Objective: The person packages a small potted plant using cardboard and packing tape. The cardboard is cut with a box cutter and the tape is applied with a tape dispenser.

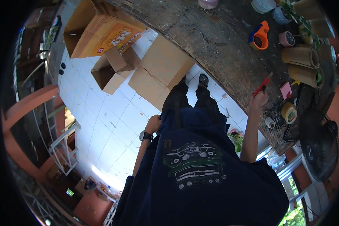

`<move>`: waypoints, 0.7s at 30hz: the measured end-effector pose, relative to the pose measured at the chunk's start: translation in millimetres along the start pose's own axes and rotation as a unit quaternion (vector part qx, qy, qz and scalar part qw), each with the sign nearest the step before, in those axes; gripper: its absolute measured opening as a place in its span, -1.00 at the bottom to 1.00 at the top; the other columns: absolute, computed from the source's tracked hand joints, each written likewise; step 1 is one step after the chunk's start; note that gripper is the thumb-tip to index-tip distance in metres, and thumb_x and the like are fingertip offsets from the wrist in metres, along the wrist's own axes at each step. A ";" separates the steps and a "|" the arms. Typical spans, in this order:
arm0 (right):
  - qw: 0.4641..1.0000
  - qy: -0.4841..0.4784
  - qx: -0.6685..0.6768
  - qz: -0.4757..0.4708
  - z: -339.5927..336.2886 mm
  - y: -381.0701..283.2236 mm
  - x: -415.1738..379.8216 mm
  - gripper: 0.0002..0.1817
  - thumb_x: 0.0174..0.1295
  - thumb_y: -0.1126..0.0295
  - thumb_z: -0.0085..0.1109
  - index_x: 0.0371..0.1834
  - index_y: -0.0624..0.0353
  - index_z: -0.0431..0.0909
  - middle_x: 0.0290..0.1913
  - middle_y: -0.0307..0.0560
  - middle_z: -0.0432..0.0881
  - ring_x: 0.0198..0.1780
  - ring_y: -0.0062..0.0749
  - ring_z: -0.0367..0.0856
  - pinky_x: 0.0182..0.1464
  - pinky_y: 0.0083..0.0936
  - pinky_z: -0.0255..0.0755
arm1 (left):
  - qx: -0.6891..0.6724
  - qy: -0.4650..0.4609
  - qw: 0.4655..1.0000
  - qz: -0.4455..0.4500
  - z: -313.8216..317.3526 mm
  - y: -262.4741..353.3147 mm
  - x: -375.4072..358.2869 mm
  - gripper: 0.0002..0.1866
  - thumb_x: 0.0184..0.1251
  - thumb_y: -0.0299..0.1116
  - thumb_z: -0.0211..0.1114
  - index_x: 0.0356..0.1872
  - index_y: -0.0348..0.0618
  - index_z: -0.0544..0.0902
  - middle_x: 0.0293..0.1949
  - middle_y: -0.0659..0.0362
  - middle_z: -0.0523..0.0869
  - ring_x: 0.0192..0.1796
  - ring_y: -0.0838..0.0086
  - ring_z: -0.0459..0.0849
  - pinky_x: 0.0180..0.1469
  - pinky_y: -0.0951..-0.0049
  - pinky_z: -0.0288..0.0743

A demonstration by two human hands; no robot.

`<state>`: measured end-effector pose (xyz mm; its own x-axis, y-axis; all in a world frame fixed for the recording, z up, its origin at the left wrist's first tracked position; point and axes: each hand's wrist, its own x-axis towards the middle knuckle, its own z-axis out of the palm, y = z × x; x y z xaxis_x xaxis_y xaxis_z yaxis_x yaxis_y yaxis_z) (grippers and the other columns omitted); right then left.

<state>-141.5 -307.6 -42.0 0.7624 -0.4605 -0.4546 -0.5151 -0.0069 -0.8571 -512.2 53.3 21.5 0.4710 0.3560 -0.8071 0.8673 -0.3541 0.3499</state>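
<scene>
My right hand [259, 99] is closed around a red utility knife [262, 86] whose blade points away over the worn wooden table [214, 45]. At my left hip, my left hand [153, 123] is closed with its fingers curled against my dark clothing; what they hold, if anything, is hidden. Nearest the knife on the table lies a pink pad of paper [286, 90]. A roll of tape [289, 113] and a small white roll [269, 122] sit closer to the right forearm. An orange and blue tape dispenser [259, 37] stands farther along the table.
On the tiled floor stand a large cardboard box [162, 71], a smaller open box [115, 69] and a printed orange carton [107, 35]. A black fan [318, 145] is at the right. Cardboard-wrapped pots [299, 56] line the table's far side.
</scene>
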 end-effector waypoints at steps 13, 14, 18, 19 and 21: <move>0.996 0.042 -0.052 -0.056 3.1 11.9 -8.7 -0.73 0.42 0.51 -0.19 0.06 0.33 0.47 -0.36 -0.08 0.59 -0.58 -0.38 0.54 -0.58 -0.45 0.42 | -0.086 0.043 0.994 -0.049 46.0 -55.8 -57.9 -0.66 0.26 -0.25 0.26 -0.28 -0.42 0.72 -0.33 -0.28 0.73 -0.25 -0.10 0.74 -0.18 0.13 0.57; 0.993 0.063 -0.066 -0.069 7.8 6.6 -14.8 -0.72 0.42 0.51 -0.19 0.08 0.33 0.47 -0.36 -0.07 0.59 -0.57 -0.37 0.57 -0.59 -0.44 0.44 | -0.110 0.044 0.991 -0.058 53.7 -66.1 -60.5 -0.66 0.26 -0.25 0.26 -0.28 -0.43 0.72 -0.33 -0.28 0.73 -0.26 -0.10 0.74 -0.19 0.13 0.57; 0.987 0.057 -0.150 -0.009 19.3 -10.8 -25.0 -0.66 0.38 0.45 -0.05 0.16 0.30 0.48 -0.32 0.01 0.60 -0.47 -0.24 0.67 -0.53 -0.40 0.54 | -0.183 0.062 0.980 -0.054 68.7 -81.9 -66.2 -0.67 0.25 -0.26 0.30 -0.28 -0.44 0.73 -0.40 -0.20 0.77 -0.35 0.13 0.79 -0.26 0.21 0.57; 0.977 0.046 -0.210 -0.008 21.3 -21.1 -32.1 -0.64 0.36 0.41 0.00 0.18 0.30 0.48 -0.25 0.08 0.62 -0.39 -0.19 0.71 -0.45 -0.35 0.60 | -0.175 0.056 0.981 -0.062 66.1 -81.8 -67.3 -0.66 0.25 -0.25 0.30 -0.28 -0.43 0.73 -0.40 -0.18 0.77 -0.36 0.20 0.79 -0.27 0.24 0.57; 0.924 0.034 -0.376 -0.056 17.5 -30.6 -37.7 -0.56 0.30 0.32 0.12 0.22 0.29 0.47 -0.07 0.21 0.59 -0.21 -0.04 0.74 -0.25 -0.23 0.65 | -0.178 0.043 0.980 -0.074 69.4 -94.0 -67.6 -0.65 0.25 -0.23 0.31 -0.28 -0.42 0.74 -0.41 -0.14 0.79 -0.38 0.33 0.78 -0.30 0.29 0.56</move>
<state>-147.6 -274.5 -2.9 0.8139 -0.4749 -0.3348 -0.5810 -0.6607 -0.4752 -636.8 2.6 10.2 0.3335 0.4580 -0.8240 0.9216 0.0256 0.3873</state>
